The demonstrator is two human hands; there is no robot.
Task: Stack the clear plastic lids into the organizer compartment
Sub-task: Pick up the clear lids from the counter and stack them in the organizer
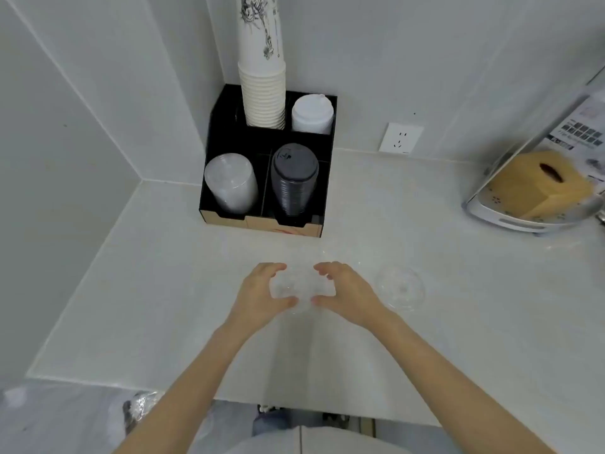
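Note:
A small stack of clear plastic lids (299, 290) sits on the white counter, cupped between both hands. My left hand (262, 294) curls around its left side, and my right hand (343, 290) grips the right side. Another clear domed lid (401, 288) lies alone on the counter just right of my right hand. The black organizer (322, 191) stands in the corner beyond. Its front left compartment holds a leaning stack of clear lids (230, 183).
The organizer also holds dark lids (294, 178), white lids (312, 114) and a tall column of paper cups (263, 77). A wall socket (401, 139) is behind. A tray with a tan tissue box (540, 185) sits at the right. The counter edge (131, 385) runs near me.

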